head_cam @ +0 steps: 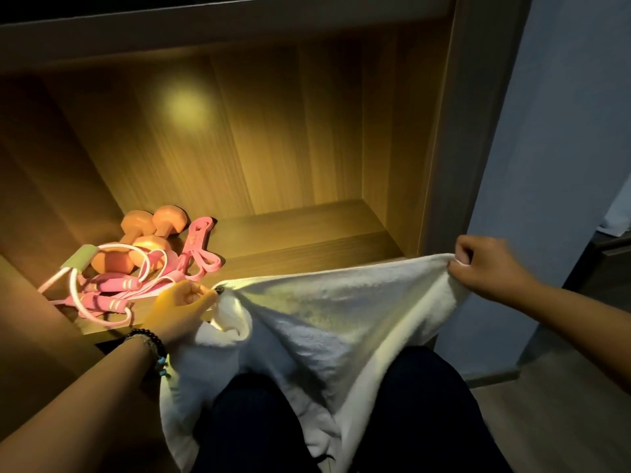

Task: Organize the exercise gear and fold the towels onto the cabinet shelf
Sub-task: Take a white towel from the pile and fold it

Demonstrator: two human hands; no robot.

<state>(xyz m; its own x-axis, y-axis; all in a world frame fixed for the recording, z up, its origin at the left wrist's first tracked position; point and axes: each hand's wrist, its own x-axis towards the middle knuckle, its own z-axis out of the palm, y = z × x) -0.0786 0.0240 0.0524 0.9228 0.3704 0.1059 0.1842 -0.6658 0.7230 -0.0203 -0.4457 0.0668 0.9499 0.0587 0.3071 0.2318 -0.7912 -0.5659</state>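
The white towel (327, 312) hangs stretched between my hands over my lap, in front of the cabinet shelf (307, 247). My left hand (181, 308) pinches one top corner, my right hand (485, 264) the other. It looks soft, light and limp, so corners are the hold. The dumbbells (150, 233), pink bands (201, 250) and skipping rope (102, 288) sit at the shelf's left.
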